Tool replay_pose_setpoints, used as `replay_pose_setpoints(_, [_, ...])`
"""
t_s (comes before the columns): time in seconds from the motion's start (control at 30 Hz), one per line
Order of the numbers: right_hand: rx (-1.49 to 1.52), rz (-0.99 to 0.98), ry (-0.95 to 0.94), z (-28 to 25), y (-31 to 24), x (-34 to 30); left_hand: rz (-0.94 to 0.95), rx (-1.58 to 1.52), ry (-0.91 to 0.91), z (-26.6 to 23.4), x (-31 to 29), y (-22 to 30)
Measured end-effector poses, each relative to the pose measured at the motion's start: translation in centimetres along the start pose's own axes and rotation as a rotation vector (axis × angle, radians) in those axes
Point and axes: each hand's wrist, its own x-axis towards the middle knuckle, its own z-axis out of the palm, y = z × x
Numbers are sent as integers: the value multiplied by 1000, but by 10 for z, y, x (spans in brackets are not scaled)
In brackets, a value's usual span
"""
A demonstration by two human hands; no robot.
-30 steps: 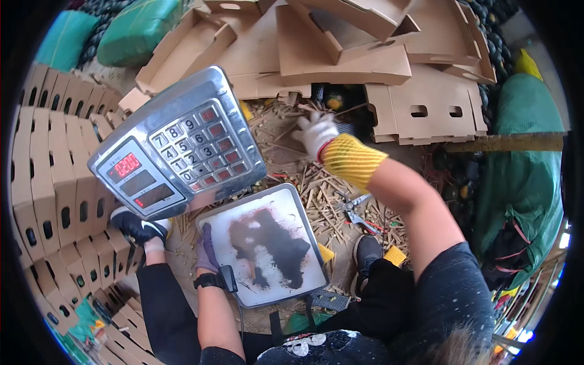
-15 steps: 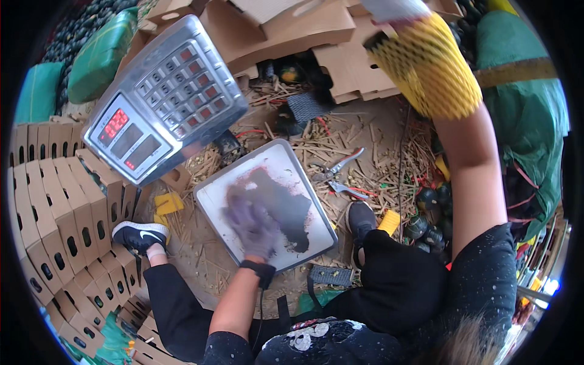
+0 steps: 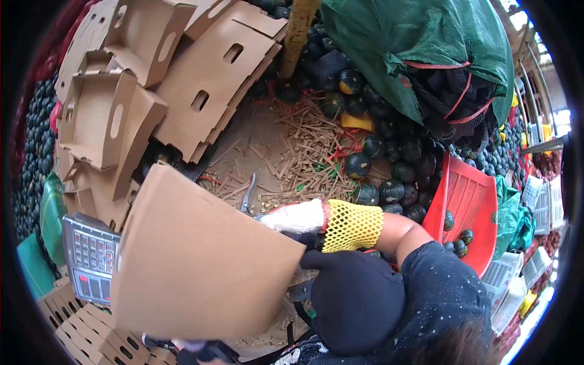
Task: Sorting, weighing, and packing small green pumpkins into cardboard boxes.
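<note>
In the head view, a smooth, flat-faced brown cardboard piece (image 3: 201,255) is between the hands — its right edge meets the right hand (image 3: 295,217), white-gloved below a yellow diamond-mesh sleeve (image 3: 354,226). That arm reaches leftward; its fingers are hidden, so I cannot tell how closed they are. The left hand (image 3: 190,345), blurred under the cardboard's lower edge, hides its grip too. Right of the right hand, a red plastic scoop (image 3: 465,198) carries round, dark green squashes (image 3: 459,247) — above, a green sack (image 3: 420,36) holds dark mesh (image 3: 456,100).

Single head-worn fisheye, left of pair: looks down over lap, cardboard (image 3: 204,261) close below, floor (image 3: 254,125) farther.
</note>
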Motion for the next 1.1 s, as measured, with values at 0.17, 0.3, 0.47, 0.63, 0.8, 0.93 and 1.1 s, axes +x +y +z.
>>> replay_pose_setpoints(0.17, [-559,-120,823,-177,34,-32,-632,-681,-336,-105,-26,46])
replay_pose_setpoints(0.3, [-886,293,1283,-308,-31,-107,-726,-978,-614,-97,-22,94])
replay_pose_setpoints(0.47, [-1297,763,1326,-393,-81,-228,57,53,-411,-28,-35,167])
replay_pose_setpoints(0.63, [-1144,1033,1529,-383,-66,-318,134,71,-361,30,-44,130])
replay_pose_setpoints(0.8, [-1124,1000,1561,-351,-44,-335,246,95,-405,73,-61,102])
replay_pose_setpoints(0.93, [-1007,892,1500,-351,-25,-326,345,147,-464,86,-66,91])
replay_pose_setpoints(1.1, [-196,773,1141,-372,21,-286,217,59,-507,79,-61,94])
